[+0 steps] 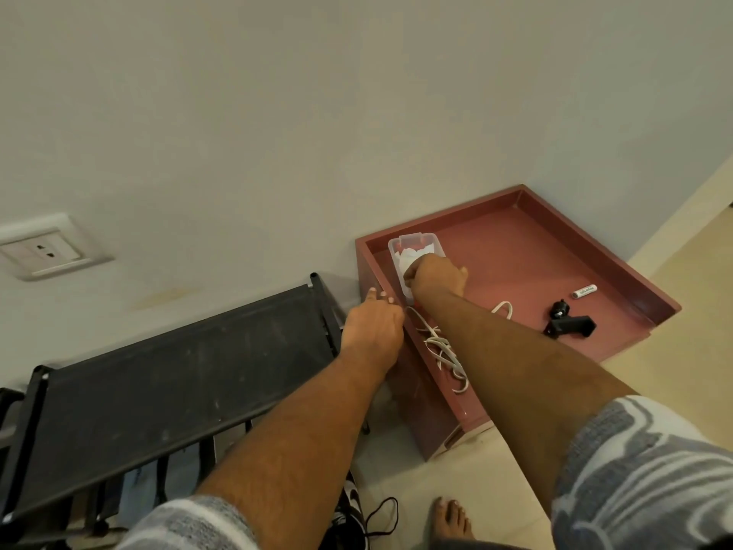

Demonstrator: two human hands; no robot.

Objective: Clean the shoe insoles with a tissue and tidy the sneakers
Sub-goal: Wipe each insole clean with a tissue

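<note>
At the black rack's [178, 371] 3 o'clock a pink cabinet [515, 264] is set. In the clear box [396, 248] at its 10 o'clock corner, tissue [412, 258] is pinched by the curled right hand [436, 275]; the cabinet's rim is touched by the straight-fingered left hand [373, 323].

**A plain corner by the wall**

A pale grey-white painted wall [317, 113] fills the upper view, evenly lit, with a faint yellowish stain [166, 297] low down. A white plastic socket plate [43, 250] sits on it at the left. Against the wall stand a black fabric-topped metal rack [158, 371] and, just beside it, a dusty-pink wooden cabinet with a raised rim [603, 248]. Cream floor tiles [674, 371] lie below.
</note>
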